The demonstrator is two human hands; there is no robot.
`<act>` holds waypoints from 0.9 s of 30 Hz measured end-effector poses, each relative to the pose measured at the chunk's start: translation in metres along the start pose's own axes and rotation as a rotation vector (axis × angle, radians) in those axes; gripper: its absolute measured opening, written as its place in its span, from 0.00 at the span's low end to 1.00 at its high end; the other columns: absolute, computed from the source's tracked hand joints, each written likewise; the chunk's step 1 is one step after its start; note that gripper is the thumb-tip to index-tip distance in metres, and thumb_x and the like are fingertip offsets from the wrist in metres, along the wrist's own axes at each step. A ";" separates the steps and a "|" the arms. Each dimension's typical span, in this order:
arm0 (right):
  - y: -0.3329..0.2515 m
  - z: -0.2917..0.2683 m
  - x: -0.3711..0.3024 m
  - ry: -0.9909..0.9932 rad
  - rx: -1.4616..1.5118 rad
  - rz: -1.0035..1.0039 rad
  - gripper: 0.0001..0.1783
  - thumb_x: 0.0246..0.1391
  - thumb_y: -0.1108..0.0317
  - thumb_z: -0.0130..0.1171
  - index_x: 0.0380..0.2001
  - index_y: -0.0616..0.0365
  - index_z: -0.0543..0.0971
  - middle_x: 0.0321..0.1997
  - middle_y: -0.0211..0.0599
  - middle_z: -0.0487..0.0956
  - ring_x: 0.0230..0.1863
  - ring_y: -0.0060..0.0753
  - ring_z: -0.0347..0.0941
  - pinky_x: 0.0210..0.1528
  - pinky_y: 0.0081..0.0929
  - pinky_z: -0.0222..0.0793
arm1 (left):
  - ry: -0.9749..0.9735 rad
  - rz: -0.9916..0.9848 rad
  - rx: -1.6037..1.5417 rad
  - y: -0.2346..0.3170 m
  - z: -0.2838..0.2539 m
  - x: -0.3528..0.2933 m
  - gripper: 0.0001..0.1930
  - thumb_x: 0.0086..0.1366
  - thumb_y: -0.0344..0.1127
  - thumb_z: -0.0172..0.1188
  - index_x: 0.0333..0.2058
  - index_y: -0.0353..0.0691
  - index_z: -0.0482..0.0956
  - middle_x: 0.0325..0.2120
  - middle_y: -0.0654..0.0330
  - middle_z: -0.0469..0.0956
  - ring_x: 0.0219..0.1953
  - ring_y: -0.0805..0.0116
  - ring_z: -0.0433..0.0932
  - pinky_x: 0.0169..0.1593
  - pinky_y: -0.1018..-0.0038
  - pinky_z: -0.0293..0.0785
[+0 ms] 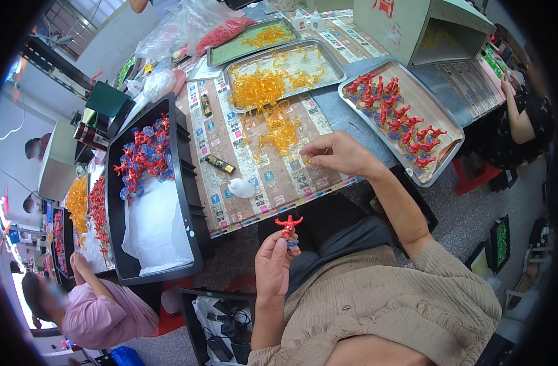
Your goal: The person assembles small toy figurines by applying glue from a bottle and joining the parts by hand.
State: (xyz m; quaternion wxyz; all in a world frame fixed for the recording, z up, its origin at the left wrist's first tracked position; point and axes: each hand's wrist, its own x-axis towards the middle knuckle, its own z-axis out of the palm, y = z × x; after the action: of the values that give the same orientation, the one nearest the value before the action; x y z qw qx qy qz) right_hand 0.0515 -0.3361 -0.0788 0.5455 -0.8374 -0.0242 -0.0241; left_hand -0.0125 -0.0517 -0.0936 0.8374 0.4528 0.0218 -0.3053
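Observation:
My left hand (274, 261) holds up a small red toy figure (289, 227) with spread arms, its blue base between thumb and fingers, over my lap near the table's front edge. Above the table's front part is my right hand (340, 152), its fingertips pinched on a small translucent yellow plastic piece (307, 160). Just left of that hand lies a loose heap of similar yellow pieces (279, 135). More of them fill a metal tray (328, 61) behind the heap. A white squeeze bottle (241, 188) lies near the front edge.
On the right, a metal tray (441, 113) holds rows of red figures. A deep black bin (196, 259) at left contains red and blue figures on white paper. Two dark small cylinders lie on the table. A metal box (413, 30) stands far right. Co-workers sit at both sides.

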 end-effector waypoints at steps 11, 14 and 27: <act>0.015 0.008 0.015 0.150 -0.392 -0.249 0.08 0.45 0.76 0.63 0.32 0.58 0.83 0.31 0.35 0.80 0.39 0.38 0.76 0.41 0.28 0.71 | -0.007 0.003 -0.006 0.000 0.003 -0.002 0.13 0.68 0.35 0.54 0.48 0.33 0.74 0.40 0.59 0.77 0.36 0.75 0.76 0.43 0.75 0.74; 0.003 0.009 0.003 0.242 -0.189 -0.193 0.07 0.46 0.74 0.64 0.32 0.57 0.83 0.29 0.31 0.80 0.35 0.35 0.76 0.37 0.27 0.71 | -0.008 0.025 -0.023 0.000 0.003 -0.001 0.13 0.69 0.35 0.54 0.48 0.33 0.74 0.41 0.59 0.77 0.36 0.74 0.76 0.43 0.75 0.74; -0.015 0.038 -0.048 0.020 0.637 0.282 0.10 0.61 0.65 0.56 0.37 0.62 0.75 0.32 0.33 0.82 0.29 0.19 0.78 0.24 0.14 0.72 | -0.049 -0.021 -0.069 0.005 0.018 0.013 0.14 0.69 0.36 0.52 0.49 0.33 0.73 0.41 0.58 0.76 0.36 0.75 0.75 0.43 0.76 0.73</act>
State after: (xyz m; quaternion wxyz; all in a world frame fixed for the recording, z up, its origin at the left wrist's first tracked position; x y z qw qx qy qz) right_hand 0.0032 -0.2963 -0.0840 0.7777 -0.6199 0.0908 0.0519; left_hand -0.0032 -0.0694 -0.0833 0.8496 0.4156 0.0167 -0.3244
